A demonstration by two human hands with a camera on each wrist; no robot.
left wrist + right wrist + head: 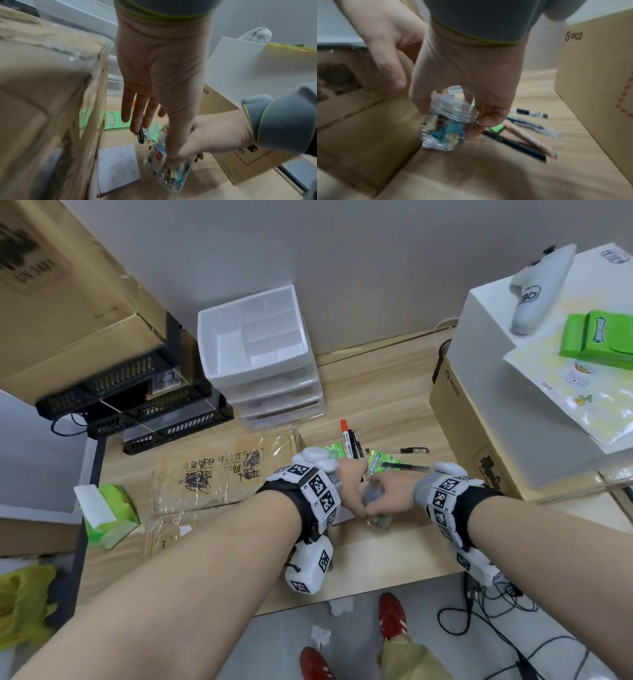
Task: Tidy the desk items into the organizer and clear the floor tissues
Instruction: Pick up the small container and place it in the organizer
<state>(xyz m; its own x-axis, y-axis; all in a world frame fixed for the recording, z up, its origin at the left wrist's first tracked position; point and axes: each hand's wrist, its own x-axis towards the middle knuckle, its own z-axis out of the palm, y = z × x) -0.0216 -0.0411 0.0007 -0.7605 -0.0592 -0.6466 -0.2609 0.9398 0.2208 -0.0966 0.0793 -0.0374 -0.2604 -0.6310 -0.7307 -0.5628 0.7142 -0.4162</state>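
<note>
A small clear jar (pixel 375 510) of coloured clips stands near the front of the wooden desk (pixel 376 556). My right hand (pixel 387 501) grips the jar (pixel 447 129) around its clear lid (pixel 453 108). My left hand (pixel 356 498) hovers just left of it with fingers (pixel 135 121) straight; whether its thumb touches the jar (pixel 169 173) I cannot tell. Behind the hands lie a red marker (pixel 346 440), black pens (pixel 414 450) and green gum packs (pixel 334 448). A white sticky pad (pixel 118 169) lies beside the jar. The white organizer (pixel 205 347) stands at the back. Crumpled tissues (pixel 339 606) lie on the floor.
A taped flat cardboard box (pixel 222 470) sits left of the hands, a PICO carton (pixel 479 440) right. Black trays (pixel 137 405) stand back left, a green tissue pack (pixel 109 515) at the left edge. Cables (pixel 496 611) and red shoes (pixel 392 614) are on the floor.
</note>
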